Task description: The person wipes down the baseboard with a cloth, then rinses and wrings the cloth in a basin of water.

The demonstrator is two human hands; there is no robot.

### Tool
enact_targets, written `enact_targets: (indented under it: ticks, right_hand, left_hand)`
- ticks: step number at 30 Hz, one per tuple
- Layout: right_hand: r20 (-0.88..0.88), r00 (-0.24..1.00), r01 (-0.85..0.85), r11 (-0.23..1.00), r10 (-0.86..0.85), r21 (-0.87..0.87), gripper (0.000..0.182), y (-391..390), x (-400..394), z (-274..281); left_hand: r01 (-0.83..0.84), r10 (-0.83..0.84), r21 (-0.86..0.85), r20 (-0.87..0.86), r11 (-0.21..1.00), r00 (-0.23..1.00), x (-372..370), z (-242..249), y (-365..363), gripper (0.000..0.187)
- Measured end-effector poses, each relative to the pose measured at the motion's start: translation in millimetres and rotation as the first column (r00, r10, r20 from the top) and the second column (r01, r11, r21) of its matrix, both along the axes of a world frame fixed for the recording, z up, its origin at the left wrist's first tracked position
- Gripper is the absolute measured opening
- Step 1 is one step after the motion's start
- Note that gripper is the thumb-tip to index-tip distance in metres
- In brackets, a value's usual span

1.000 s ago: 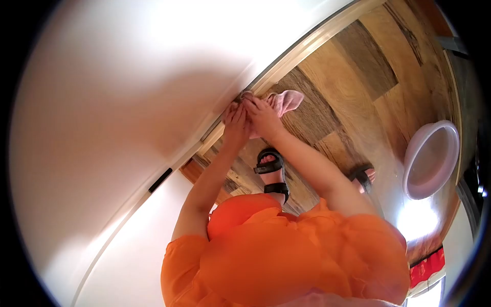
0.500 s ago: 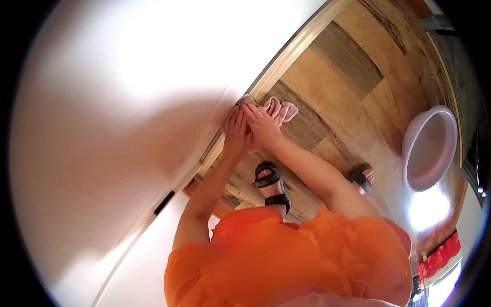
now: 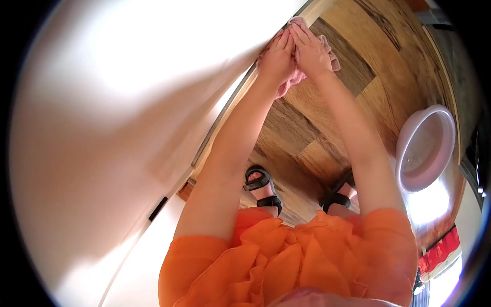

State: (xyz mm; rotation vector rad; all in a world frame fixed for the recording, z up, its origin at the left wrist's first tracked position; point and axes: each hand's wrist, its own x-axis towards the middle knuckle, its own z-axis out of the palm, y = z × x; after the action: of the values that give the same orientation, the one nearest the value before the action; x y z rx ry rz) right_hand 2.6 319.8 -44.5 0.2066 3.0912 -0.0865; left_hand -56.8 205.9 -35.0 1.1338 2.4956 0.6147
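Both of my hands are pressed side by side on a crumpled pink cloth, at the top middle of the head view. My left hand lies on its left part, close against the white panel. My right hand rests on its right part, with the fingers stretched forward and nearly touching those of the left. Folds of cloth stick out to the right of my hands and below them. Under the cloth runs a narrow pale strip along the panel's bottom edge.
Wood-patterned floor spreads to the right of the strip. A pale pink basin stands on it at the right. My sandalled feet, one at the left sandal, are below my arms. A red item lies at lower right.
Both hands and the cloth have slid forward along the strip, up and to the right in the view. My arms are now stretched further out.
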Motion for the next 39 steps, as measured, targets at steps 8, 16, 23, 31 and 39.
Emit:
enact_targets:
  ticks: [8,16,23,31,39]
  right_hand:
    - [0.33,0.933,0.266,0.889,-0.141,-0.373,0.079,-129.8,30.4,62.7]
    - [0.203,0.936,-0.165,0.868,0.288,-0.469,0.064,-162.3,64.6,7.4]
    - [0.168,0.982,-0.086,0.996,0.089,-0.025,0.05,-43.8,19.2,47.0]
    - [0.197,0.98,0.093,0.88,0.001,-0.465,0.062,-164.5,42.2,36.1]
    - [0.207,0.973,0.176,0.901,-0.099,-0.397,0.039,-80.8,22.1,43.1]
  left_hand:
    - [0.141,-0.149,-0.1,-0.077,0.985,0.986,45.4,38.7,-145.2,0.066]
    - [0.086,-0.092,-0.12,-0.046,0.989,0.995,67.0,40.3,-187.0,0.061]
    - [0.079,-0.079,-0.001,-0.08,0.997,0.994,15.2,16.5,-53.4,0.061]
    - [0.066,-0.064,-0.074,0.03,0.995,0.998,55.9,40.4,-184.0,0.056]
    - [0.058,-0.058,0.015,-0.046,0.998,0.997,30.2,27.4,-94.1,0.053]
